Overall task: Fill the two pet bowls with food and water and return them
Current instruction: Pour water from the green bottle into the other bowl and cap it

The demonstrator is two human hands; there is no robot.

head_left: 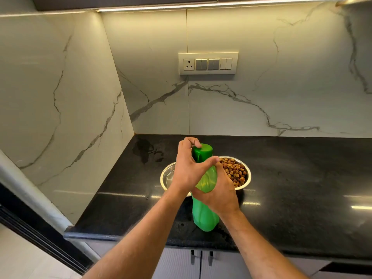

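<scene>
A green plastic bottle stands upright near the front edge of the black countertop. My right hand grips its middle. My left hand curls its fingers and thumb around the dark green cap at the top. Behind the bottle sit two steel pet bowls. The right bowl is full of brown kibble. The left bowl is mostly hidden by my left hand, and its contents cannot be made out.
A wet patch marks the counter near the back left corner. Marble walls close the counter at the back and left. A switch panel hangs on the back wall. Cabinet doors with dark handles lie below the counter edge.
</scene>
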